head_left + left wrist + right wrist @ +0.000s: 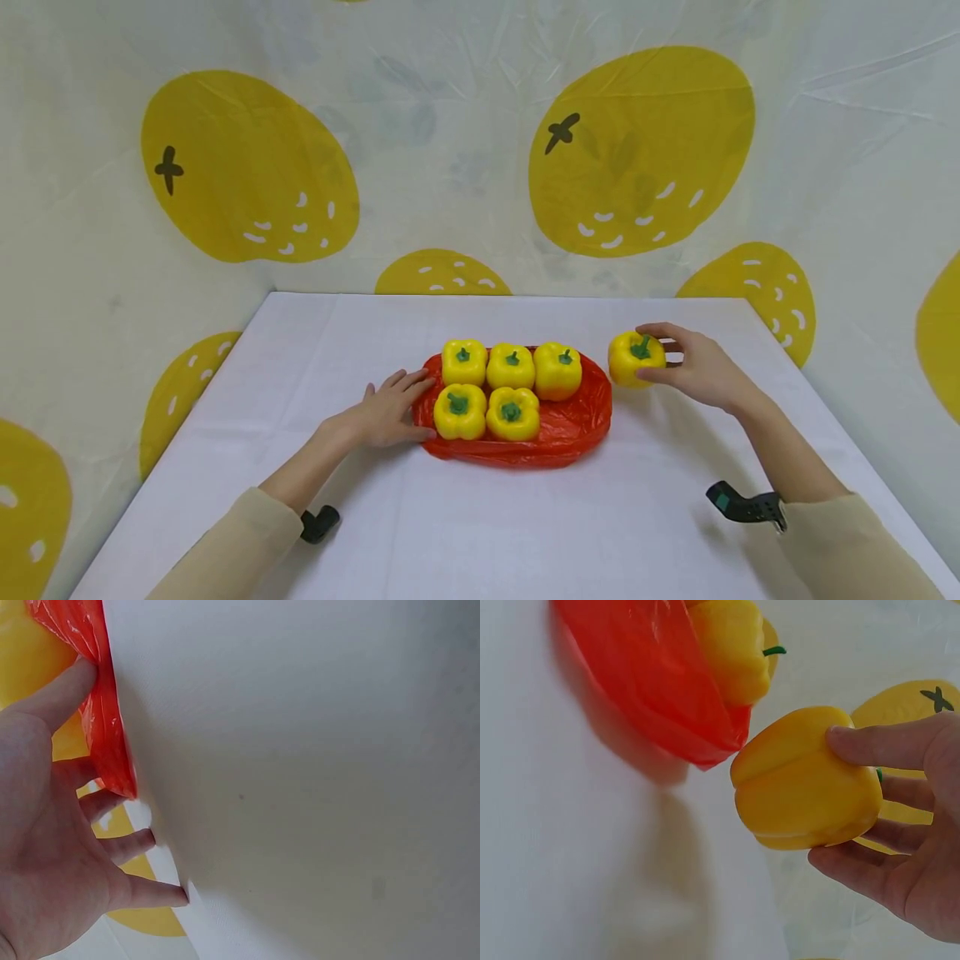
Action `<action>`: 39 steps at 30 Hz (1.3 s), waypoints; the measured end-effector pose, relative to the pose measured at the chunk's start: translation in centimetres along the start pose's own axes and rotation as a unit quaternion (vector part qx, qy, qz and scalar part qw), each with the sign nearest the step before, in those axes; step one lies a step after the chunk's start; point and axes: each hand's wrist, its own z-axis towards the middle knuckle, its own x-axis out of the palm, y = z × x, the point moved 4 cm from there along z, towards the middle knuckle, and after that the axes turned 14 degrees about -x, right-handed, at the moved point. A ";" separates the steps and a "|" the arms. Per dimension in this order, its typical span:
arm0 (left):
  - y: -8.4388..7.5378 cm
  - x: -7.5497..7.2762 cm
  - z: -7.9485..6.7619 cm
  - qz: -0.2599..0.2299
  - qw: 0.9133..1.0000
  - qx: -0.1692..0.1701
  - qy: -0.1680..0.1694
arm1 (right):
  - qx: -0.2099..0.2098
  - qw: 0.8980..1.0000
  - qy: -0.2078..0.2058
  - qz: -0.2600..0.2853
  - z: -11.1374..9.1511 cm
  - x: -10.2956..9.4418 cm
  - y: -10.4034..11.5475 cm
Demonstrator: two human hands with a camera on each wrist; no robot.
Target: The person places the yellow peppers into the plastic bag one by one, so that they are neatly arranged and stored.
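Observation:
My right hand (701, 367) grips a yellow bell pepper (627, 360) between thumb and fingers. In the right wrist view that bell pepper (802, 784) hangs above the table, just off the end of a red plastic bag (645, 675). The red plastic bag (573, 425) lies in the middle of the table, with several yellow bell peppers (512, 414) in two rows on it. Its front right part holds no pepper. At the bag's left end, my left hand (390, 412) rests with fingers spread, its thumb (71, 690) touching the red plastic in the left wrist view.
A white cloth covers the table (337, 333). Behind it hangs a pale curtain (450, 125) printed with large yellow fruit shapes. Dark wrist devices sit near both sleeves, the right one (746, 504) above the table.

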 end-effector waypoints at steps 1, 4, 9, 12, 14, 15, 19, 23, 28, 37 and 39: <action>0.0 0.0 0.0 0.001 1.000 0.000 0.001 | -0.001 1.000 -0.002 -0.002 -0.1 -0.1 0.3; 0.1 0.1 0.0 0.000 1.000 0.000 0.001 | 0.000 1.000 -0.006 0.000 -0.3 -0.3 1.1; 0.0 0.1 0.0 -0.003 1.000 -0.001 -0.001 | -0.002 1.000 -0.010 0.012 -0.8 -0.3 2.7; 0.0 0.1 -0.1 -0.004 1.000 -0.001 -0.001 | -0.016 1.000 -0.010 0.014 -1.0 -0.3 3.7; 0.0 0.1 -0.1 -0.005 1.000 -0.001 0.000 | -0.027 0.999 -0.010 0.016 -1.2 -0.2 4.2; 0.0 0.1 -0.1 -0.006 1.000 0.000 0.000 | -0.031 0.999 -0.010 0.019 -1.2 -0.1 4.5; 0.0 0.1 -0.1 -0.007 1.000 0.001 -0.001 | -0.048 0.998 -0.010 0.025 -1.4 0.4 5.4; 0.0 0.1 -0.1 -0.007 1.000 0.000 -0.001 | -0.061 0.998 -0.014 0.032 -1.6 0.9 6.3; 0.0 0.1 0.0 -0.006 1.000 0.000 -0.003 | -0.062 0.997 -0.010 0.032 -1.8 1.9 7.0; -0.2 0.0 -0.2 -0.001 1.000 0.002 -0.006 | -0.060 0.997 -0.003 0.040 -2.1 4.0 7.7; -0.2 0.0 -0.2 0.000 1.000 0.002 -0.006 | -0.058 0.997 -0.002 0.045 -2.0 4.6 7.8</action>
